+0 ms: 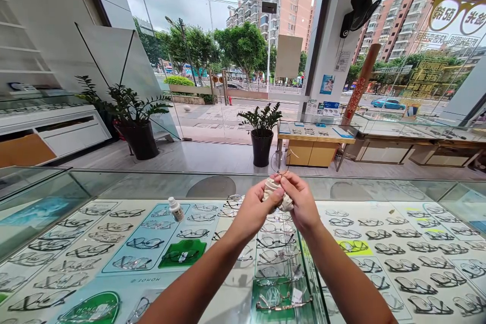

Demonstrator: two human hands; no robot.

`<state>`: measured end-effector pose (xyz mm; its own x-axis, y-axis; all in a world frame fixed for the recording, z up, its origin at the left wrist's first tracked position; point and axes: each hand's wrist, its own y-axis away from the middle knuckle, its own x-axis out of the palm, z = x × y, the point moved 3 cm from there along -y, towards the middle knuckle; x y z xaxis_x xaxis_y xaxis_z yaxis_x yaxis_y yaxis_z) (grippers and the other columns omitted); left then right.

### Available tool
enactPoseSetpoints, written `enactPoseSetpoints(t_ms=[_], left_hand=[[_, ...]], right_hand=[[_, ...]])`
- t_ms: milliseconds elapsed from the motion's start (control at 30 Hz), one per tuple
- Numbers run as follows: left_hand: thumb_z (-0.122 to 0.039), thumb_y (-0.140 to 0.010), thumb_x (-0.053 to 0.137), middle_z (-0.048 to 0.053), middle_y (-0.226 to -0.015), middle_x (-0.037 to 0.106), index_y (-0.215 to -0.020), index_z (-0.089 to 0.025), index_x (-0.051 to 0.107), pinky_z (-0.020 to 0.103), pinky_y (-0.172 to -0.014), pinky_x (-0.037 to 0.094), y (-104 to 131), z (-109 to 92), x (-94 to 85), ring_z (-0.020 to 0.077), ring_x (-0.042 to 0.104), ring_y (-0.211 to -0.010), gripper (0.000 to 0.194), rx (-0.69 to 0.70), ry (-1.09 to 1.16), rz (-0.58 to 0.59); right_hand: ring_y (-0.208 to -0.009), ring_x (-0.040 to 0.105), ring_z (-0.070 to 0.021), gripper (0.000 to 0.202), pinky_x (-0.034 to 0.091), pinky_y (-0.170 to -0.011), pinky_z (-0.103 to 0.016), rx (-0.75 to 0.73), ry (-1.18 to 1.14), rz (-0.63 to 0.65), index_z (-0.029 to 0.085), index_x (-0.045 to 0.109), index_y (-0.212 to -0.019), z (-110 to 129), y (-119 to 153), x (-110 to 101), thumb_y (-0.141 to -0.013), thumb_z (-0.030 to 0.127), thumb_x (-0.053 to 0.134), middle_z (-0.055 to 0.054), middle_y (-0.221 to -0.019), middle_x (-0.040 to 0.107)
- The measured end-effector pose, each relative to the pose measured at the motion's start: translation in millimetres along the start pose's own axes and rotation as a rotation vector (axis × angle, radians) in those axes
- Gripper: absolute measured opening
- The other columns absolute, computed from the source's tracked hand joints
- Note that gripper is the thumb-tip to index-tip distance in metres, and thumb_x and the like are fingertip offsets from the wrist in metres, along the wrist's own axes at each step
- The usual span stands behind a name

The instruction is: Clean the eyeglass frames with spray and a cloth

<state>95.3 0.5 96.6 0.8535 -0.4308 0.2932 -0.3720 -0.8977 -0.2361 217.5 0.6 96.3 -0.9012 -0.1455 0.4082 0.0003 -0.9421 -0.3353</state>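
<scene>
A bunched cream cloth (pixel 272 188) is between my two hands, held out above the glass counter. My left hand (pixel 255 208) is closed around it, thumb pressed on top. My right hand (pixel 302 202) is closed too, its fingertips pinching a pair of thin-framed eyeglasses (pixel 284 173) against the cloth. The thin temples stick up and away past the fingers; the lenses are mostly hidden by cloth and fingers. To the left, a small white bottle (pixel 175 209) stands upright on the counter top, apart from both hands.
Under the glass counter (pixel 212 186) lie many rows of eyeglasses (pixel 145 243). Beyond it stand two potted plants (pixel 261 136) (pixel 138 131) on the floor, a wooden display table (pixel 313 152), and glass doors facing the street. A black fan (pixel 364 5) hangs on the pillar.
</scene>
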Motion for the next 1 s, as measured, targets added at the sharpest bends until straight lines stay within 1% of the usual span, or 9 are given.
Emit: enactPoseSetpoints(t_ms=[100, 167, 267, 333, 433, 567, 667, 833, 1000], left_hand=[[-0.049, -0.082, 0.086, 0.003, -0.083, 0.067, -0.113, -0.015, 0.071, 0.025, -0.072, 0.045, 2.0, 0.6, 0.6, 0.0122, 0.054, -0.071, 0.048, 0.027, -0.013, -0.01], [-0.052, -0.086, 0.082, 0.005, -0.088, 0.07, -0.116, -0.016, 0.072, 0.027, -0.077, 0.048, 2.8, 0.5, -0.1, 0.0149, 0.058, -0.076, 0.048, 0.065, -0.035, -0.059], [-0.059, -0.09, 0.074, 0.007, -0.096, 0.073, -0.115, -0.016, 0.075, 0.029, -0.083, 0.05, 3.5, -1.3, -2.1, 0.0184, 0.062, -0.085, 0.049, 0.145, -0.101, -0.155], [-0.062, -0.092, 0.07, 0.006, -0.091, 0.072, -0.11, -0.016, 0.076, 0.029, -0.082, 0.049, 3.8, -3.1, -3.4, 0.0184, 0.061, -0.084, 0.05, 0.191, -0.152, -0.21], [-0.063, -0.092, 0.069, 0.003, -0.08, 0.066, -0.105, -0.015, 0.077, 0.028, -0.077, 0.047, 3.5, -5.8, -4.1, 0.0173, 0.057, -0.078, 0.05, 0.217, -0.182, -0.243], [-0.059, -0.09, 0.074, 0.003, -0.078, 0.065, -0.107, -0.016, 0.077, 0.028, -0.078, 0.047, 2.4, -8.4, -4.4, 0.0174, 0.057, -0.079, 0.047, 0.193, -0.18, -0.209], [-0.055, -0.09, 0.076, 0.002, -0.076, 0.064, -0.111, -0.016, 0.076, 0.028, -0.077, 0.046, 2.2, -7.5, -6.3, 0.0183, 0.058, -0.08, 0.045, 0.159, -0.174, -0.188], [-0.055, -0.088, 0.078, 0.004, -0.089, 0.069, -0.113, -0.017, 0.074, 0.026, -0.073, 0.044, 2.4, -4.2, -9.4, 0.0153, 0.056, -0.077, 0.045, 0.123, -0.126, -0.168], [-0.056, -0.085, 0.08, -0.003, -0.071, 0.054, -0.106, -0.015, 0.072, 0.024, -0.062, 0.037, 2.0, -8.4, -7.4, 0.0101, 0.041, -0.063, 0.046, 0.102, -0.102, -0.13]], right_hand=[[-0.101, 0.069, -0.0228, 0.025, 0.056, -0.095, -0.037, 0.009, -0.024, -0.022, 0.023, 0.078, -0.093, -1.6, 0.0, -0.4, -0.086, 0.047, 0.082, -0.008, -0.11, 0.076], [-0.104, 0.069, -0.024, 0.026, 0.055, -0.099, -0.039, 0.0, -0.022, -0.013, 0.024, 0.078, -0.096, -3.3, 1.3, 0.9, -0.086, 0.048, 0.082, -0.008, -0.111, 0.077], [-0.109, 0.069, -0.0254, 0.03, 0.053, -0.105, -0.041, -0.042, 0.046, 0.017, 0.026, 0.079, -0.107, -3.4, 5.7, 5.2, -0.088, 0.049, 0.08, -0.008, -0.114, 0.076], [-0.116, 0.068, -0.0258, 0.034, 0.05, -0.11, -0.042, -0.088, 0.113, 0.061, 0.028, 0.079, -0.115, -0.6, 9.6, 9.3, -0.088, 0.048, 0.079, -0.008, -0.121, 0.075], [-0.122, 0.065, -0.0267, 0.034, 0.048, -0.112, -0.044, -0.138, 0.174, 0.09, 0.029, 0.078, -0.119, 4.3, 13.7, 12.9, -0.089, 0.045, 0.079, -0.008, -0.127, 0.073], [-0.119, 0.066, -0.0268, 0.027, 0.049, -0.112, -0.045, -0.143, 0.188, 0.063, 0.028, 0.08, -0.115, 5.0, 13.2, 11.2, -0.096, 0.044, 0.07, -0.008, -0.124, 0.073], [-0.12, 0.066, -0.0278, 0.028, 0.048, -0.113, -0.047, -0.158, 0.18, 0.042, 0.027, 0.082, -0.111, 3.4, 11.4, 9.2, -0.099, 0.047, 0.065, -0.009, -0.124, 0.073], [-0.123, 0.065, -0.0281, 0.029, 0.049, -0.113, -0.045, -0.176, 0.216, 0.047, 0.027, 0.083, -0.114, 5.8, 12.0, 9.1, -0.098, 0.046, 0.066, -0.009, -0.128, 0.073], [-0.124, 0.065, -0.029, 0.032, 0.048, -0.113, -0.045, -0.202, 0.251, 0.088, 0.029, 0.082, -0.118, 11.4, 14.5, 10.3, -0.098, 0.047, 0.066, -0.009, -0.129, 0.074]])
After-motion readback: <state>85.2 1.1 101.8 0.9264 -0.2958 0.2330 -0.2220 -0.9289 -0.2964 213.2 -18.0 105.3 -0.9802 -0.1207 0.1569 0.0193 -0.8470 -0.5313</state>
